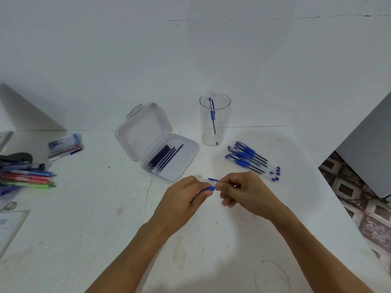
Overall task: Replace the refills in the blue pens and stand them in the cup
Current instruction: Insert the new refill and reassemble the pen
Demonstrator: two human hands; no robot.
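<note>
Fingers of both my hands pinch blue pen (209, 188): left hand (183, 199) closed on blue grip, right hand (243, 192) closed on other end. White table (105, 229) beneath. Open refill case (156, 140) left of cup (214, 119), dark refills (165, 158) inside. Cup clear, upright, one pen standing in it. Loose blue pens (252, 160) just right of cup, below its base.

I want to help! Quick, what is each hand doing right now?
Left hand: closed, holding the blue grip end of the pen.
Right hand: closed, fingers pinching the other end of the same pen.
</note>
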